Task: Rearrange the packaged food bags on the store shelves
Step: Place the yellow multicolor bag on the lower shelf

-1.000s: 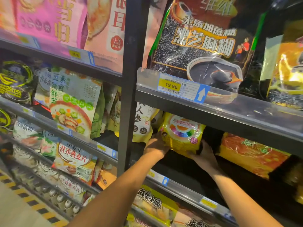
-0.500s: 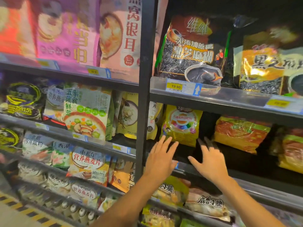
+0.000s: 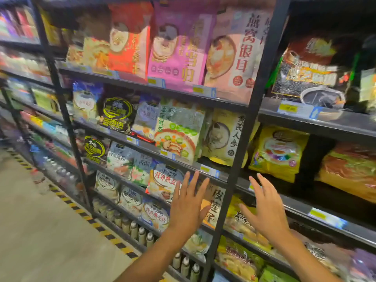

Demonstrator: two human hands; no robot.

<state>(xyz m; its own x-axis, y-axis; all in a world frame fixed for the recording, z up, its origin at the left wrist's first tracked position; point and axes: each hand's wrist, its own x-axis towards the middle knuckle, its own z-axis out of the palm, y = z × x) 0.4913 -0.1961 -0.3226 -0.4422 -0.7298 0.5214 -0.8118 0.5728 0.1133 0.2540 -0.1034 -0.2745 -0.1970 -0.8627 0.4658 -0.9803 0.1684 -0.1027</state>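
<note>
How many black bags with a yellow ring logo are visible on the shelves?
2. The upper black bag stands in the left bay; the lower black bag stands one shelf below it, further left. Others may be hidden behind.

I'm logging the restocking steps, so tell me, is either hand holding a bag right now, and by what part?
Nothing is held. The left hand and right hand are both open with fingers spread, in front of the shelves, touching no bag.
</note>
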